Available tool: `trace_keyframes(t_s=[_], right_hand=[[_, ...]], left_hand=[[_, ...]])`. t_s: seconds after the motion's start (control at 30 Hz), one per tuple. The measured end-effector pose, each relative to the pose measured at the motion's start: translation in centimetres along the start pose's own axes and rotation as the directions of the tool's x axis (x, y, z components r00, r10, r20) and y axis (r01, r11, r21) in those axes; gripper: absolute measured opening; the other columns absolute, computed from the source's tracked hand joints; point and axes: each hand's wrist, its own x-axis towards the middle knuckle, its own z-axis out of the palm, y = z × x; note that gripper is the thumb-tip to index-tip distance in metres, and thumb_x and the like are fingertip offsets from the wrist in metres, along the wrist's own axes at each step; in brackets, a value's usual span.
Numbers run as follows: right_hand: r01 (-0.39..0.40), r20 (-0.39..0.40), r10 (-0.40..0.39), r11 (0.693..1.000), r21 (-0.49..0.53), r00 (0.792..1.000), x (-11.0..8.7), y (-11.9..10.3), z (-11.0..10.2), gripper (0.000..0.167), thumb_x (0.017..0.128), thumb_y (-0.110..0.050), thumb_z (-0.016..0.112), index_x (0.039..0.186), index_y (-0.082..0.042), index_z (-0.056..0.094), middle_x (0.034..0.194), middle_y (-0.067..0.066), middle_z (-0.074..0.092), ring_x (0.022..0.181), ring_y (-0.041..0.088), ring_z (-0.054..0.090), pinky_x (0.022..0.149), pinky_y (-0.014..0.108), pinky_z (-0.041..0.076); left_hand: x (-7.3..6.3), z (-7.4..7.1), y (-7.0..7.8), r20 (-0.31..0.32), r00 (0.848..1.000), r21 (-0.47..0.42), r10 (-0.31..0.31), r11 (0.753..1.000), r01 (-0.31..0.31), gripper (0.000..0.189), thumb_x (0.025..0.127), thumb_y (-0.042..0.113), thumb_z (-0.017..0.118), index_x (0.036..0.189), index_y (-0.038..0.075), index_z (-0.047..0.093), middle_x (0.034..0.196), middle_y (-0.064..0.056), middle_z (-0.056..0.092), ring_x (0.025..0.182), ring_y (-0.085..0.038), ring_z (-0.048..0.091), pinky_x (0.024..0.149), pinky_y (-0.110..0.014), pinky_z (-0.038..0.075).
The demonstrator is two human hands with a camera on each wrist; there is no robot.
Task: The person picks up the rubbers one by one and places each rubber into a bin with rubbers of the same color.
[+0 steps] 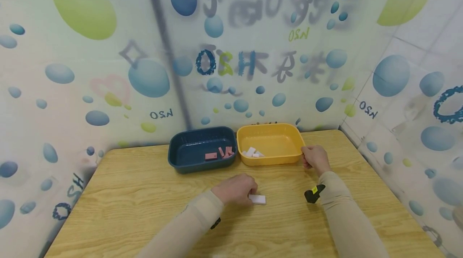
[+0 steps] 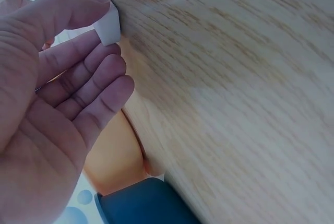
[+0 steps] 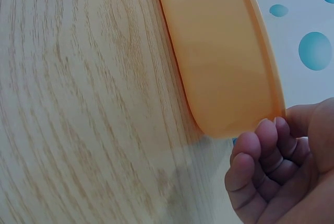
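Observation:
My left hand point(image 1: 236, 189) pinches one end of a small white rectangular block point(image 1: 257, 199) low over the tabletop, in front of the trays. In the left wrist view, the thumb lies along the white block point(image 2: 108, 25) and the fingertips are beneath it. At the right end of the yellow tray point(image 1: 273, 161), my right hand point(image 1: 316, 158) grips the rim near the front corner. The right wrist view has the curled fingers point(image 3: 245, 148) at the tray's edge, with the thumb partly hidden. Several white blocks point(image 1: 250, 152) lie in the left part of the yellow tray.
A dark blue tray point(image 1: 202, 166) stands against the yellow one on its left. Several pink blocks point(image 1: 211, 156) lie in its right part. Both trays are at the back of the wooden table point(image 1: 144, 193), close to a patterned wall covering point(image 1: 231, 101).

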Motion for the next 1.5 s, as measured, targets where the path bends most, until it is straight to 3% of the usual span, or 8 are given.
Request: trace_keyframes(t_s=[0.77, 1.0, 1.5], right_hand=[[0.009, 0.003, -0.009, 1.0, 0.0, 1.0, 0.2, 0.0, -0.1, 0.036, 0.105, -0.021, 0.044, 0.094, 0.008, 0.063, 0.059, 0.0, 0.054, 0.053, 0.011, 0.054, 0.053, 0.024, 0.05], [-0.007, 0.007, 0.007, 1.0, -0.004, 1.0, 0.4, 0.1, -0.1, 0.036, 0.106, -0.021, 0.043, 0.098, 0.008, 0.063, 0.06, 0.0, 0.053, 0.054, 0.011, 0.054, 0.053, 0.024, 0.05], [0.003, -0.009, -0.003, 1.0, 0.023, 1.0, 0.2, 0.1, 0.0, 0.033, 0.103, -0.018, 0.044, 0.098, 0.008, 0.062, 0.062, 0.002, 0.055, 0.053, 0.011, 0.055, 0.053, 0.024, 0.051]], left_hand=[[0.0, -0.9, 0.1, -0.12, 0.993, -0.019, 0.008, 1.0, -0.01, 0.013, 0.086, 0.018, 0.081, 0.09, 0.015, 0.069, 0.083, 0.009, 0.054, 0.071, -0.005, 0.047, 0.063, -0.016, 0.04], [0.1, -1.4, 0.2, -0.138, 0.99, -0.036, -0.028, 0.999, 0.024, 0.012, 0.088, 0.018, 0.079, 0.089, 0.014, 0.068, 0.085, 0.007, 0.057, 0.072, -0.007, 0.049, 0.064, -0.018, 0.041], [0.4, -2.6, 0.1, -0.229, 0.972, -0.011, -0.059, 0.998, 0.058, 0.014, 0.093, 0.019, 0.077, 0.103, 0.011, 0.072, 0.095, 0.002, 0.066, 0.076, -0.008, 0.053, 0.072, -0.019, 0.049]])
